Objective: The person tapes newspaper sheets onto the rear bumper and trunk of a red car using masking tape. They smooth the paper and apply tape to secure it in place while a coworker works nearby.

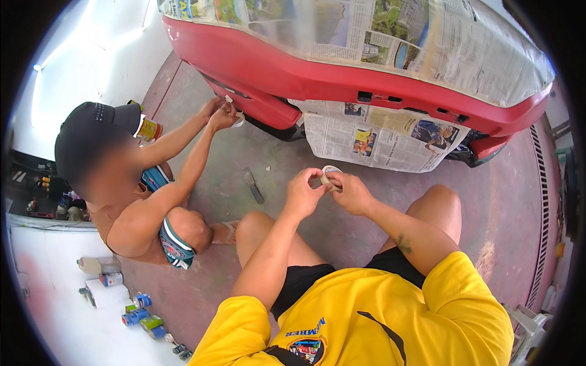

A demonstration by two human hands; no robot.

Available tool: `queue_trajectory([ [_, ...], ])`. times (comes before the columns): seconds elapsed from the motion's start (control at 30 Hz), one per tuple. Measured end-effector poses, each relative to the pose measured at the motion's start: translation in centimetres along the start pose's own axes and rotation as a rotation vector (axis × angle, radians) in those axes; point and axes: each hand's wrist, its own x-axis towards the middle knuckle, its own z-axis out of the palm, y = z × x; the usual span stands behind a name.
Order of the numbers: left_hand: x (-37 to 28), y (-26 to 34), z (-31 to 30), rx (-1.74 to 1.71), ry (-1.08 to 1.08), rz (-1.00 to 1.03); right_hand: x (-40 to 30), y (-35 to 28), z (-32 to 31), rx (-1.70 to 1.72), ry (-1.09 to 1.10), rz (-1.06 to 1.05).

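A roll of masking tape [325,170] is held between my two hands above the floor, a little below the front of a red car bumper [284,75]. My right hand [351,196] grips the roll with its fingers through and around the ring. The thumb and fingertips of my left hand [303,194] pinch the roll's near left edge; whether a tape end is lifted there is too small to tell. Taped newspaper [403,34] covers the surface above the bumper, and another newspaper sheet [389,137] hangs over its lower opening.
To my left a crouching person [151,215] in a dark cap works at the bumper's corner with a tape roll [239,120]. A putty knife [253,185] lies on the concrete floor. Paint cans [153,325] line the left wall. A floor drain grate [540,219] runs along the right.
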Motion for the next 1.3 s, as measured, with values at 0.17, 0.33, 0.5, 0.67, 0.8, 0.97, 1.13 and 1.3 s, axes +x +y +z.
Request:
queue_trajectory([
  [0.17, -0.6, -2.7, 0.1, 0.016, -0.038, 0.014, -0.5, -0.2, 0.7, -0.043, -0.081, 0.048],
  [0.33, -0.4, -2.8, 0.8, -0.123, -0.027, -0.079, -0.2, 0.2, 0.5, 0.095, -0.071, 0.016],
  [0.5, -0.8, -3.6, 0.4, -0.082, -0.043, -0.008, 0.2, 1.1, 0.8, 0.092, -0.137, 0.019],
  [0.67, -0.8, -2.8, -0.1, -0.001, -0.089, -0.021, 0.1, 0.6, 0.5, 0.116, -0.178, 0.07],
  [0.8, -0.5, -2.7, -0.7, -0.21, 0.005, -0.07, 0.6, 0.5, 0.8, 0.096, -0.185, 0.047],
  [0.97, -0.8, -1.1, -1.7, -0.075, -0.025, -0.116, 0.8, 1.4, 0.5, 0.293, -0.271, 0.08],
  [1.13, -1.3, -1.4, -0.9, 0.269, 0.089, 0.16, 0.6, 1.5, 1.3, 0.312, -0.267, 0.105],
  [1.3, -0.1, -5.9, 0.3, 0.221, 0.07, 0.04, 1.7, 0.3, -0.5, 0.05, -0.19, 0.152],
])
